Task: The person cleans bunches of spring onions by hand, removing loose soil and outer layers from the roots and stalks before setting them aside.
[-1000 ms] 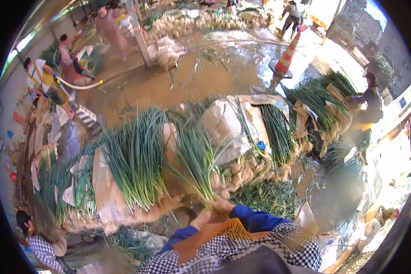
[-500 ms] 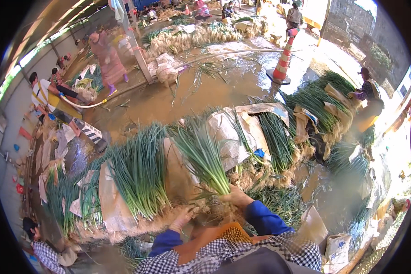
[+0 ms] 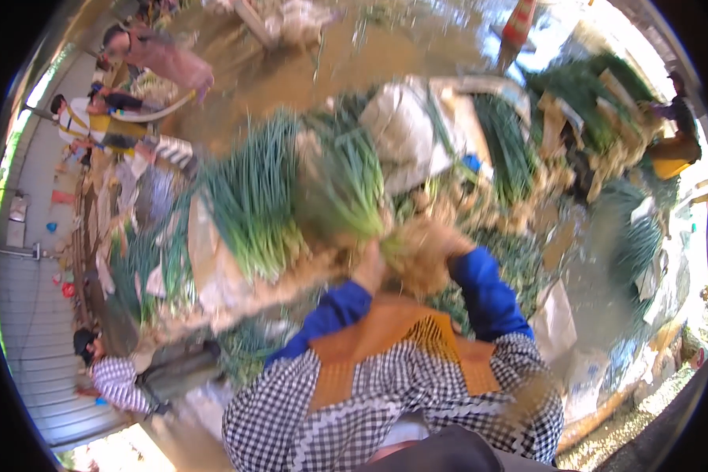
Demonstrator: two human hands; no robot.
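Note:
A bunch of long green onions (image 3: 352,177) leans over the row in front of me, pale stem ends toward me. Motion blurs both hands. My right hand (image 3: 442,236) is closed at the root end, beside a shaggy tan tangle of roots (image 3: 417,263). Close by on the left, my left hand (image 3: 370,269) is at the pale stem ends; its fingers are too smeared to tell whether they grip. A thick stand of green onions (image 3: 252,197) is left of the bunch, against a tan sheet (image 3: 212,244).
A white sack (image 3: 397,130) and more green onions (image 3: 503,145) continue the row rightward. Muddy water (image 3: 283,82) spreads beyond, with an orange cone (image 3: 518,25). People are at the left (image 3: 114,370), far left (image 3: 94,122) and right (image 3: 676,130). Loose leaves lie below the row.
My left hand has moved from the roots at left to beside my right hand. The bunch's stem ends have shifted left and blurred. The whole view has tilted down, showing more of my body.

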